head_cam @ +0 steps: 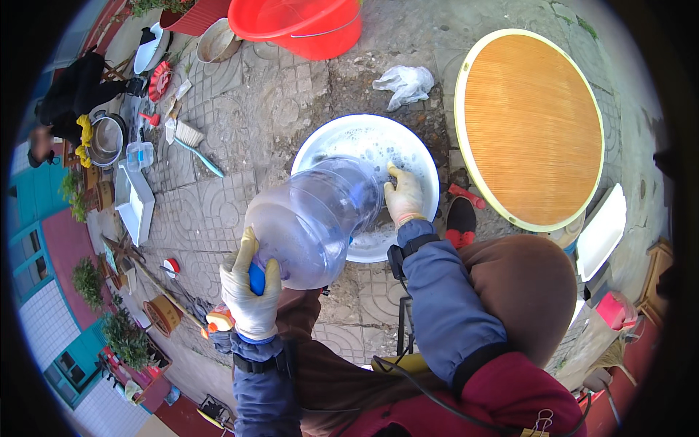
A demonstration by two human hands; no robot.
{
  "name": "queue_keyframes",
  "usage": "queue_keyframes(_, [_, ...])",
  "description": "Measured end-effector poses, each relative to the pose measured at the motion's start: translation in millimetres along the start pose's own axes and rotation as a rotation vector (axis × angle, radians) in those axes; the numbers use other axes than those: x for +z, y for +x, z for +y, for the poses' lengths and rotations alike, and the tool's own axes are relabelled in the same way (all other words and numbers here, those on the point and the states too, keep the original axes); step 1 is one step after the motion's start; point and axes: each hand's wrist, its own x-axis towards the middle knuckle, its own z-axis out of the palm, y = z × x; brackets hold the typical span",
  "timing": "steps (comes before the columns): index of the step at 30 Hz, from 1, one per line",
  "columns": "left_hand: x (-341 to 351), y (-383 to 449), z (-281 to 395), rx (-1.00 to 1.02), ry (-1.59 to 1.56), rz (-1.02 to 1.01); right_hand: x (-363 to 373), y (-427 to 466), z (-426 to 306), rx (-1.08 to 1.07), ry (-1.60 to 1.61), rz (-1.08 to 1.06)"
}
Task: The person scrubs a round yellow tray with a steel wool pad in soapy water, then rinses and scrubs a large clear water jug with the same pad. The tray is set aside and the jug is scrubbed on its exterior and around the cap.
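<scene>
A large clear plastic water jug [306,218] lies tilted, its far end inside a white enamel basin [434,180] with a blue rim. Soapy, bubbly water [371,139] fills part of that basin. My left hand [252,295], in a pale glove, grips the jug's near end around a blue part that looks like its cap. Over the basin's right side is my right hand [405,194], also gloved, close beside the jug's far end. Its fingertips point away from me. Whether anything is under its palm is hidden.
A round slatted tray [532,131] stands at right, by my shoe [461,216]. Beyond the basin are a crumpled plastic bag [405,86] and a red tub [322,33]. At left lie a brush [196,147] and a white foam box [134,205]; a person [76,93] sits farther off.
</scene>
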Motion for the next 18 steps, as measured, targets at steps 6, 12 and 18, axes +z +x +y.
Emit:
queue_keyframes(6, [0.8,6.9,9.8,0.146,0.112,-0.072,23.1,-2.2,25.0,0.214,-0.100,-0.050])
queue_keyframes(12, [8.8,6.1,11.9,0.171,0.139,-0.070,19.5,-5.4,13.8,0.535,1.069,-0.079])
queue_keyframes(18, [14.8,4.7,11.6,0.121,0.120,-0.044,-20.4,-50.8,-93.4,-0.258,0.677,0.151])
